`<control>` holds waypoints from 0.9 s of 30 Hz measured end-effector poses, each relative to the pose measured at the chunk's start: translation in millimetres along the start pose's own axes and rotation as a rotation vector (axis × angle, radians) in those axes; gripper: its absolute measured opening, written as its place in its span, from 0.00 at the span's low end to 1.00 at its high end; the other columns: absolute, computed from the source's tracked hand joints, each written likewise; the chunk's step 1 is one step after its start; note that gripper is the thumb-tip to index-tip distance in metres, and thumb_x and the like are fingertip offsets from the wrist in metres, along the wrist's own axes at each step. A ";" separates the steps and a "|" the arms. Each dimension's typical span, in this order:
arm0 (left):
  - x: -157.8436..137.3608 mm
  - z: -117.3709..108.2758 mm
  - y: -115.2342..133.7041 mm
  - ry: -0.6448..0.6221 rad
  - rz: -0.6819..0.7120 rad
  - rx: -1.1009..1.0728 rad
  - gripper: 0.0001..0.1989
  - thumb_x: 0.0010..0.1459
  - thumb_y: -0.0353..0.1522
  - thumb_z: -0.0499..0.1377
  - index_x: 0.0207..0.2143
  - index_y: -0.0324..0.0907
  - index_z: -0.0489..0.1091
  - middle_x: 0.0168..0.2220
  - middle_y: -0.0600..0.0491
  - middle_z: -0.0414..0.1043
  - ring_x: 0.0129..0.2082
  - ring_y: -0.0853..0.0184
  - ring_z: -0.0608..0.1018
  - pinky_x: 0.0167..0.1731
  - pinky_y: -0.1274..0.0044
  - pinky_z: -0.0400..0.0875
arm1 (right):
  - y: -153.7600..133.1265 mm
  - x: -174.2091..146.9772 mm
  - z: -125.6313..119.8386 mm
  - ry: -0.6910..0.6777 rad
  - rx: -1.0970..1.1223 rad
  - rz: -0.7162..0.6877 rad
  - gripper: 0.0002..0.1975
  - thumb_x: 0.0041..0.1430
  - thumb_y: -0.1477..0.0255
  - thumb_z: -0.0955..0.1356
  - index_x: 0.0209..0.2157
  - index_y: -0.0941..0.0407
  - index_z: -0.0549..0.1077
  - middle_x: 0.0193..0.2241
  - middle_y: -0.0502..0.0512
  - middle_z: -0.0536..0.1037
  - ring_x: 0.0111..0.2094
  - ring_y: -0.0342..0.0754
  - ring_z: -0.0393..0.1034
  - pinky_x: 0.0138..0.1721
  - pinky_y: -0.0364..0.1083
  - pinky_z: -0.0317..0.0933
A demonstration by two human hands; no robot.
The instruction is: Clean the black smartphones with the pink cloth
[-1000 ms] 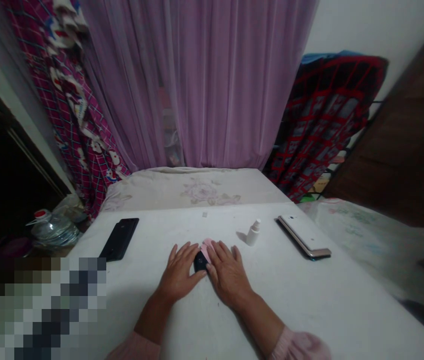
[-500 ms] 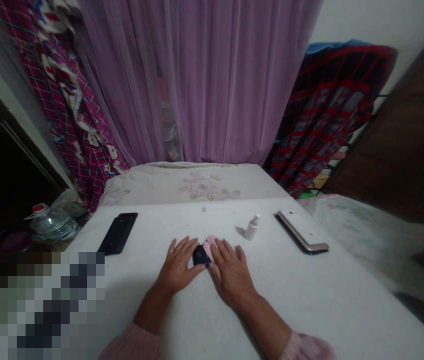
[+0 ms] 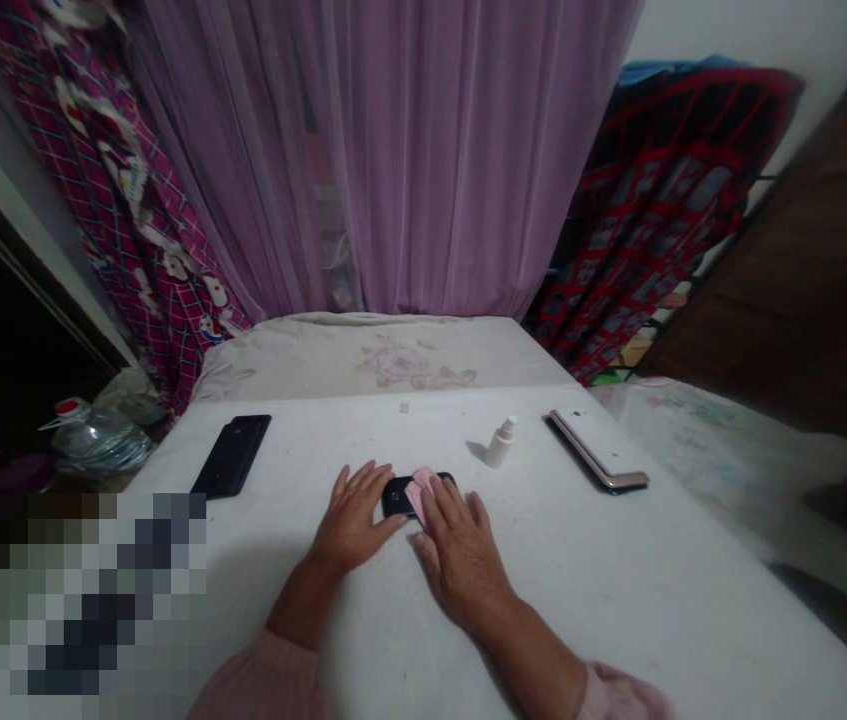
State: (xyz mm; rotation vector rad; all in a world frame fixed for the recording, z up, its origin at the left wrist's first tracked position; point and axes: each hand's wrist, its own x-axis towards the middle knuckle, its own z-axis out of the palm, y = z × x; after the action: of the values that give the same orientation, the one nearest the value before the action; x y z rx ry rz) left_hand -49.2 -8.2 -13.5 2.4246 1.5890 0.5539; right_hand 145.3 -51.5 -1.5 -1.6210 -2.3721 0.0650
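Observation:
A dark smartphone (image 3: 397, 497) lies flat on the white table in front of me, camera side up. My left hand (image 3: 355, 515) grips its left end, fingers at the far edge and thumb at the near edge. A folded pink cloth (image 3: 418, 490) rests across the middle of the phone. Pressing this cloth down is my right hand (image 3: 460, 540), its fingers held together over the cloth. Part of the phone's right end shows beyond my right fingers; the rest is under the cloth and hand.
A white spray bottle (image 3: 499, 445) stands beyond my right hand. Stacked phones (image 3: 603, 450) lie at the right, and more dark phones (image 3: 234, 455) at the left. A tiny square piece (image 3: 404, 408) lies near the far side. Purple curtains (image 3: 430, 150) hang behind the table.
The cloth under my right hand has shifted slightly on the phone, and the phone's right end now shows. My left hand stays at the left end. The view has tilted a little.

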 end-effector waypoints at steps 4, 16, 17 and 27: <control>-0.3 2.1 -2.5 0.008 0.014 -0.001 0.28 0.59 0.45 0.57 0.59 0.46 0.60 0.60 0.48 0.64 0.63 0.57 0.61 0.64 0.56 0.44 | 2.9 10.9 1.1 -0.018 0.038 -0.003 0.25 0.68 0.64 0.56 0.63 0.57 0.57 0.66 0.59 0.52 0.66 0.56 0.46 0.62 0.63 0.42; -0.1 3.2 -2.9 0.020 0.007 0.017 0.28 0.59 0.45 0.57 0.58 0.45 0.60 0.60 0.48 0.64 0.63 0.57 0.61 0.63 0.56 0.44 | 10.4 6.6 7.0 0.050 -0.042 0.147 0.27 0.67 0.65 0.56 0.63 0.62 0.57 0.65 0.66 0.54 0.64 0.61 0.50 0.60 0.64 0.44; -0.1 3.6 -3.0 0.025 0.009 0.018 0.27 0.59 0.45 0.57 0.58 0.45 0.61 0.60 0.48 0.64 0.63 0.57 0.61 0.63 0.56 0.44 | 7.4 3.8 6.5 0.057 -0.036 0.126 0.27 0.67 0.65 0.57 0.63 0.62 0.58 0.65 0.65 0.54 0.64 0.60 0.50 0.60 0.64 0.43; -1.2 6.1 -4.5 0.059 0.036 0.036 0.27 0.60 0.45 0.56 0.59 0.46 0.61 0.59 0.48 0.66 0.62 0.56 0.63 0.63 0.57 0.46 | -0.9 20.5 4.2 0.026 0.056 0.016 0.25 0.68 0.63 0.55 0.62 0.58 0.59 0.65 0.58 0.54 0.65 0.56 0.49 0.62 0.64 0.41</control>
State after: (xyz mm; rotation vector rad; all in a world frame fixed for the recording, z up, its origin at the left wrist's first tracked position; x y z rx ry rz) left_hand -51.0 -7.2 -20.9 2.4899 1.5948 0.6139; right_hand 136.5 -32.5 -1.4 -1.6050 -2.3171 0.1116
